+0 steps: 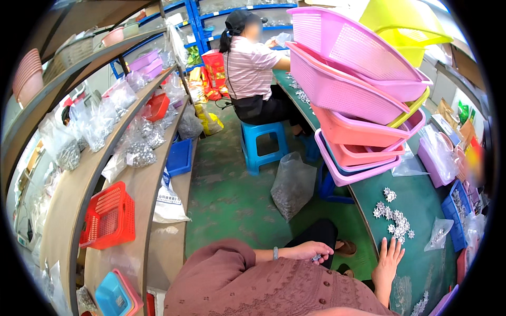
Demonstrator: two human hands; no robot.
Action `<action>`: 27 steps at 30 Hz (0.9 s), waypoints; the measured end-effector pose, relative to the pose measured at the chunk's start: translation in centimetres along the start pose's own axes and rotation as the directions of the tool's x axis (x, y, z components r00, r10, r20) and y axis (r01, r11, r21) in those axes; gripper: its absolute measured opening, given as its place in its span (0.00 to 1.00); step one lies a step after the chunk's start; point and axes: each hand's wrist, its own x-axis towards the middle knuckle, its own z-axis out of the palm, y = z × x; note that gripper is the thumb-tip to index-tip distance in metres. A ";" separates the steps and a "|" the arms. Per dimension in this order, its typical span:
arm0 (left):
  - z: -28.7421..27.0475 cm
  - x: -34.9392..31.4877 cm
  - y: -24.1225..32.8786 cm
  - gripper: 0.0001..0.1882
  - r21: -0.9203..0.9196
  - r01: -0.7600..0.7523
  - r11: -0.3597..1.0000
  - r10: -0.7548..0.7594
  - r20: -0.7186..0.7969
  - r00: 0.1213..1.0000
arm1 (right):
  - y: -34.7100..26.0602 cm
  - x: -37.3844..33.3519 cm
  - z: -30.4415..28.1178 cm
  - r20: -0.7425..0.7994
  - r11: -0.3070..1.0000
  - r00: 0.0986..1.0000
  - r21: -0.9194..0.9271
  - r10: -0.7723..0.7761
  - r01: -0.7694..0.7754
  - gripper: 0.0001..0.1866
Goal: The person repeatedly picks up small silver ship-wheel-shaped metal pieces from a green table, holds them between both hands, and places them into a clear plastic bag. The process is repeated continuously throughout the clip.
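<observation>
My left hand (pixel 308 250), with a bracelet at the wrist, is held in front of my body beside the table edge. Its fingers curl around a small silvery metal piece (pixel 316 258), partly hidden by the hand. On the green table (pixel 377 189), my right hand (pixel 389 262) lies with fingers spread, nothing seen in its grasp. Just beyond those fingertips is a loose cluster of small star-shaped metal pieces (pixel 401 225). A clear plastic bag (pixel 438 233) lies to the right of them.
Pink and yellow baskets (pixel 353 84) are stacked high on the table. Blue bins (pixel 456 213) line its right side. Shelves with bagged metal parts (pixel 139 150) and a red basket (pixel 110 216) stand left. A co-worker (pixel 253 68) sits on a blue stool (pixel 263 145); a filled bag (pixel 293 187) rests on the floor.
</observation>
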 end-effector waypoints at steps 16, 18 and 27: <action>-5.2 2.2 0.5 0.08 -0.090 0.083 0.992 -0.074 0.097 0.992 | -1.1 0.8 0.0 -0.001 0.996 0.996 -0.027 0.084 -0.084 0.39; -5.6 2.5 0.3 0.08 -0.078 0.080 0.994 -0.073 0.092 0.993 | -1.1 0.8 0.1 -0.007 0.996 0.997 -0.032 0.082 -0.082 0.39; -5.5 2.7 0.0 0.08 -0.122 0.082 0.989 -0.067 0.123 0.990 | -1.1 0.8 0.0 0.003 0.996 0.996 -0.029 0.085 -0.085 0.38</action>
